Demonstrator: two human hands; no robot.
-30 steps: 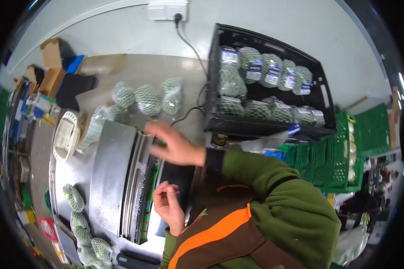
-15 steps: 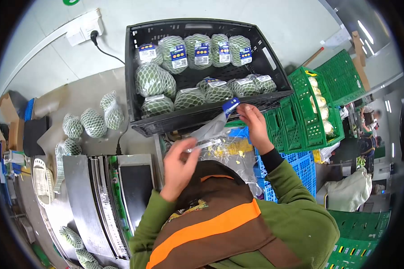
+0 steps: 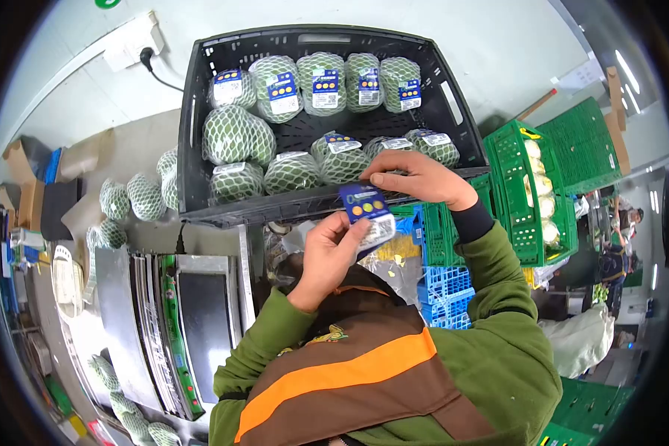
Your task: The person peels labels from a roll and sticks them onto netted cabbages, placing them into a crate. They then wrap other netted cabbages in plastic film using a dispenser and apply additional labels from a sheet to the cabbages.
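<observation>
Between my hands is a blue label (image 3: 363, 211) with coloured circles and a white printed strip. My left hand (image 3: 327, 255) is closed, pinching its lower left part with the thumb on top. Above it, my right hand (image 3: 421, 178) bends over with its fingertips closed at the label's upper edge. Just beyond them stands a black crate (image 3: 238, 210), its near wall close to my right fingers. Inside lie two rows of green produce in white netting (image 3: 238, 135), most with similar blue and white labels.
More netted produce (image 3: 146, 197) lies on the metal table left of the crate. Dark panels (image 3: 204, 312) stand nearer me. On the right are a green crate of pale produce (image 3: 539, 189) and blue crates (image 3: 446, 297). People (image 3: 618, 256) are far off at the right.
The label has turned its printed face up and come nearer to me. My left hand has moved up and right to grip it; my right hand has turned over it. My view has shifted slightly.
</observation>
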